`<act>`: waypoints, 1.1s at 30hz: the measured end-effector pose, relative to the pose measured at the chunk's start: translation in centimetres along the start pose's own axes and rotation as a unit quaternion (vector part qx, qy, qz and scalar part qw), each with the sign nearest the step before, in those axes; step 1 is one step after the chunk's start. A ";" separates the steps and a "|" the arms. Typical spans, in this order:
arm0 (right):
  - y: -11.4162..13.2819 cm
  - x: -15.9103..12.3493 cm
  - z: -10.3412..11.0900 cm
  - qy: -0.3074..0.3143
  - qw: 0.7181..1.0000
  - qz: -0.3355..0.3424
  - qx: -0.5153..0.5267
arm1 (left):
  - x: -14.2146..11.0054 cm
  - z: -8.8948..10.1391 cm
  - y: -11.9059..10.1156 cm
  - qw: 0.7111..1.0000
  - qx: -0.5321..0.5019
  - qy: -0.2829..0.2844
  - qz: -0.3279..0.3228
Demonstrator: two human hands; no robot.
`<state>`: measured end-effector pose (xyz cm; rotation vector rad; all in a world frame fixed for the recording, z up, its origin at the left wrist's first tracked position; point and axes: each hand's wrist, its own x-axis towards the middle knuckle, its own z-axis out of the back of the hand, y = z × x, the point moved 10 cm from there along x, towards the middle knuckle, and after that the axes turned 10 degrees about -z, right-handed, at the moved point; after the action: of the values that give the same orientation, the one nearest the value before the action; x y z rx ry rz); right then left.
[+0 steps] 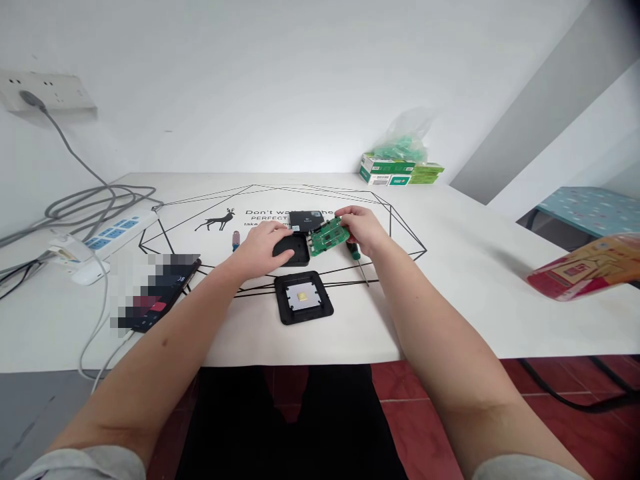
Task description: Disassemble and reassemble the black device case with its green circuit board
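Observation:
My left hand [263,247] is closed over the left side of a small black square casing [295,251] on the white table. My right hand [363,227] pinches the right edge of a green circuit board [329,237], tilted up beside the casing. In front of them lies a black square cover [304,298] with a grey metal plate and a yellowish pad in its middle. Another black flat piece [306,219] lies just behind the board. A green-handled screwdriver [358,259] rests under my right wrist.
A phone [163,290] lies to the left, a white power strip [117,232] with grey cables beyond it. A red-and-blue tool [235,240] lies near my left hand. Green boxes [395,171] and a plastic bag sit at the back, a red-yellow packet [585,267] at right.

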<state>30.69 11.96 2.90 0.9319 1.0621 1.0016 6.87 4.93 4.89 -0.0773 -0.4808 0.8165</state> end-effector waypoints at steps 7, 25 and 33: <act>-0.5 0.8 1.5 -0.024 0.991 -0.014 -0.130 | -1.2 -3.5 -6.3 0.972 -0.009 0.206 -0.108; -2.4 1.1 1.3 0.073 0.981 -0.069 -0.167 | -1.5 -4.2 -5.5 0.965 -0.001 0.250 -0.077; -0.7 0.9 1.4 -0.015 0.929 0.018 -0.369 | -1.5 -4.2 -5.1 0.966 -0.024 0.245 -0.080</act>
<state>32.28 12.48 2.38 0.3435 0.5559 1.2828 11.37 0.83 1.81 -0.2755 -0.0378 0.5988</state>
